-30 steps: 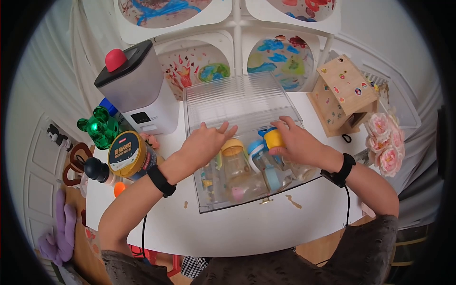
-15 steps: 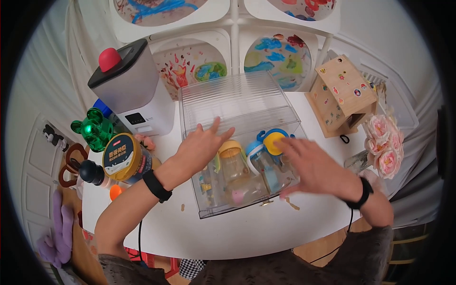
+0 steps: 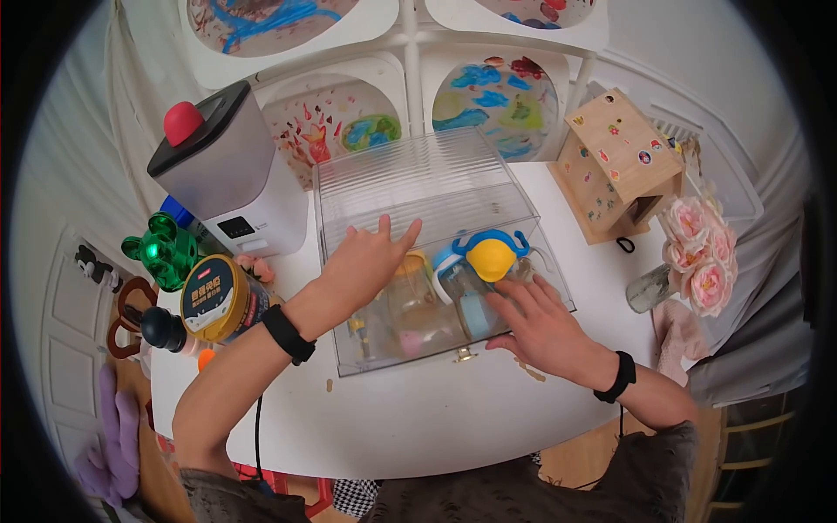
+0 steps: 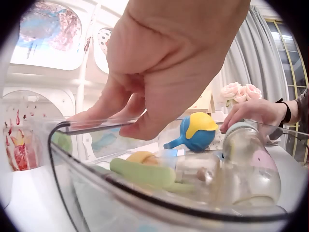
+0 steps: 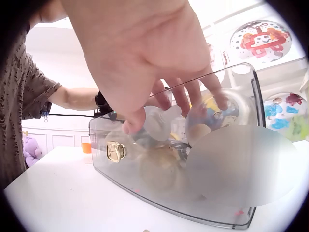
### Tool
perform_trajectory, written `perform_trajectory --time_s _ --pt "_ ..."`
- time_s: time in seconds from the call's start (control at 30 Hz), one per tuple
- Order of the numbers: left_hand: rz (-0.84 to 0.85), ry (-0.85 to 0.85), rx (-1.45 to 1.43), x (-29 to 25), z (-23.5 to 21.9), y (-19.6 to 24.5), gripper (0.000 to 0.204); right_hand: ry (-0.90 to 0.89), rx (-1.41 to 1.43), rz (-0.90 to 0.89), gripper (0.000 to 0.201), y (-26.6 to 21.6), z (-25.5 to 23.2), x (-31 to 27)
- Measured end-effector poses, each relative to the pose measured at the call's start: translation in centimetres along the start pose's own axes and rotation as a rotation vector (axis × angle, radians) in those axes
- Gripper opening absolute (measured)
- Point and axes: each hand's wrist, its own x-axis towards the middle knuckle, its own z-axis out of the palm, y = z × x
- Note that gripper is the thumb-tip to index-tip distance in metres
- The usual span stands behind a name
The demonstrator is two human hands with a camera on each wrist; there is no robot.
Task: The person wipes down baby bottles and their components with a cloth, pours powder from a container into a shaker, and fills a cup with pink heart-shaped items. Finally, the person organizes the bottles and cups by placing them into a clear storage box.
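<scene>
A clear box [image 3: 342, 353] holds several transparent bottles lying down, one with a pink patch [image 4: 264, 159]. Among them, a blue piece with a yellow top [image 3: 491, 259] shows near the box's right side. My left hand [image 3: 362, 270] lies over the left part of the box, fingers spread; in the left wrist view its fingertips touch the rim. The right hand [image 3: 549, 336] is at the front right, below the yellow top, its fingers reaching over the front wall with the thumb by the rim. Whether they touch a bottle, I cannot tell.
Behind the bottles is the ribbed lid [image 3: 418, 179]. A dispenser [image 3: 231, 174], green bear figure [image 3: 161, 253] and round tub [image 3: 214, 301] stand at left. At right are a wooden house [image 3: 619, 161] and a vase [image 3: 649, 289] of pink flowers.
My right hand has let go of the yellow-topped piece, drawn back and come over the box's front right. The yellow top now shows uncovered. The left hand stays over the box's left part.
</scene>
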Motion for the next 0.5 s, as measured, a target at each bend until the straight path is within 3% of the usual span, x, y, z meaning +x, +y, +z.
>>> perform_trajectory --time_s 0.17,0.23,0.27,0.37,0.5 --pt "-0.031 -0.029 -0.034 -0.3 -0.5 -0.2 0.085 0.122 -0.071 0.082 0.090 -0.3 -0.5 1.9" --pt "-0.038 -0.016 -0.067 -0.4 -0.3 -0.3 0.085 0.139 -0.010 0.207 0.112 0.4 -0.8 2.2" --pt "-0.034 -0.014 -0.068 -0.4 -0.2 -0.2 0.085 0.139 -0.012 0.210 0.112 1.0 -1.2 2.2" --pt "-0.039 -0.031 -0.028 -0.8 -0.1 -0.2 0.085 -0.025 -0.057 0.160 0.136 3.4 -3.4 1.5" --pt "-0.006 0.002 0.014 -0.8 0.2 0.1 0.084 -0.135 0.027 0.087 0.141 7.1 -4.5 1.0"
